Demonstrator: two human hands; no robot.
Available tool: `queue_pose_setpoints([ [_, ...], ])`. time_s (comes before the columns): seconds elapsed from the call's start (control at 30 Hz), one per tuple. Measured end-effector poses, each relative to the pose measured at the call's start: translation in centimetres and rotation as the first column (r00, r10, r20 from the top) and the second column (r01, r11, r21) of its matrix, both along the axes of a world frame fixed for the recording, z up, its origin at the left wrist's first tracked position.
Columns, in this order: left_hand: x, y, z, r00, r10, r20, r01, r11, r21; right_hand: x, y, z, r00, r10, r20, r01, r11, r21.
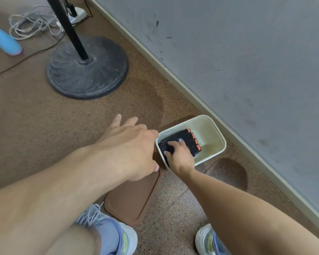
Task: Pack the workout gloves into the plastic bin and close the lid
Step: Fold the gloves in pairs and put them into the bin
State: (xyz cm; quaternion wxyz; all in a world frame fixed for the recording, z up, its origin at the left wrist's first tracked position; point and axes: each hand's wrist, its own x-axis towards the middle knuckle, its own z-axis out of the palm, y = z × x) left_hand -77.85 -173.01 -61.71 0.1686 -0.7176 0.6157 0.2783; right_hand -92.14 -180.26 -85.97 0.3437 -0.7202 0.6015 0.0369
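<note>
Two bare forearms reach down from the near edge toward a pale plastic bin [213, 134] on the floor. Right hand [180, 156] sits over the bin's near rim, fingers curled, grip closed on the black workout gloves [185, 141]; the gloves lie inside the bin at its near-left end, their orange-tipped finger ends pointing toward the bin's middle. Left hand [134, 144] rests at the bin's left outer wall, back of the hand up, fingers spread and loose, grip open; whether it presses the wall cannot be told.

Hidden: the hand covers the gloves' wrist end, so one glove or two stacked is not clear. Brown lid [134, 199] lies flat on the floor, near side of the bin, its far end under the left hand. Both shoes [110, 234] are cut by the bottom edge.

Floor [35, 140]: speckled brown, a seam line and a dark patch right of the bin. Grey wall [247, 61] with pale skirting runs diagonally just behind the bin. Far left: round black stand base [87, 69] with pole, tangled white cord [29, 24], a power strip, a blue bottle [5, 40] lying on its side.
</note>
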Motion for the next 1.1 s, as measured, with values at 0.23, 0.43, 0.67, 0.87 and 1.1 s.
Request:
queue_pose_setpoints([
  [0.23, 0.1, 0.6, -0.6, 1.000, -0.017, 0.002, 0.017, 1.000, 0.009, 1.5, -1.3, -2.5, 0.999, -0.048, -0.020, 0.049, 0.998, 0.041],
  [0.43, 0.5, 1.4, -1.7, 0.999, -0.025, -0.027, 0.025, 0.999, 0.025, 2.4, -2.2, -4.3, 0.995, -0.031, -0.099, 0.033, 0.999, 0.020],
  [0.67, -0.1, 1.0, -2.1, 0.992, -0.027, -0.127, 0.035, 0.997, 0.065, 1.4, -4.1, -2.2, 0.965, 0.232, -0.121, -0.201, 0.954, 0.221],
  [0.87, -1.1, 0.9, -1.9, 0.984, -0.074, -0.162, 0.091, 0.991, 0.098, 0.0, -1.8, 0.1, 0.995, -0.057, 0.076, 0.049, 0.994, 0.102],
  [1.1, -0.3, 2.6, -4.9, 0.971, 0.030, -0.238, 0.006, 0.988, 0.152, 0.7, 3.8, 3.7, 0.901, 0.023, 0.434, 0.156, 0.915, -0.372],
])
